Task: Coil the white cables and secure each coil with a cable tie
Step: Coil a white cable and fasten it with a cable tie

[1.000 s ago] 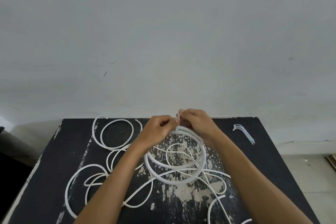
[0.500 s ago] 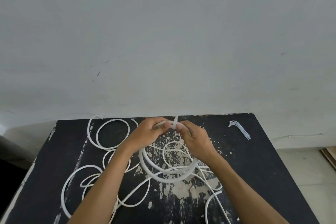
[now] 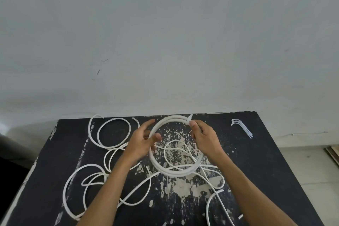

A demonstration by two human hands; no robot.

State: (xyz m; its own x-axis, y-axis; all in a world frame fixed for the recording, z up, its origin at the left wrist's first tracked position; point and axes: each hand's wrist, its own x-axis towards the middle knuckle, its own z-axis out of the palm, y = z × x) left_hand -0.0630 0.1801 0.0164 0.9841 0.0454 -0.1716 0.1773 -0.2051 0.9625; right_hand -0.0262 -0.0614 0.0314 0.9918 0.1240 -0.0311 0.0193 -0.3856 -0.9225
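A round coil of white cable (image 3: 171, 171) is held tilted above the middle of the black table (image 3: 266, 170). My right hand (image 3: 205, 138) pinches the coil's upper right side, where a white cable tie (image 3: 189, 116) sticks up from the strands. My left hand (image 3: 142, 141) holds the coil's left side, with the thumb inside the ring and the fingers stretched behind it. Loose white cables (image 3: 113, 176) lie in loops on the left and front of the table.
A small bunch of spare white cable ties (image 3: 242, 127) lies at the table's far right corner. A plain grey wall stands right behind the table. The tabletop's paint is worn off in the middle. Pale floor shows to the right.
My hands have moved apart along the coil: the left slid down its left side, the right stays at the tie. The coil now stands more open to the camera.
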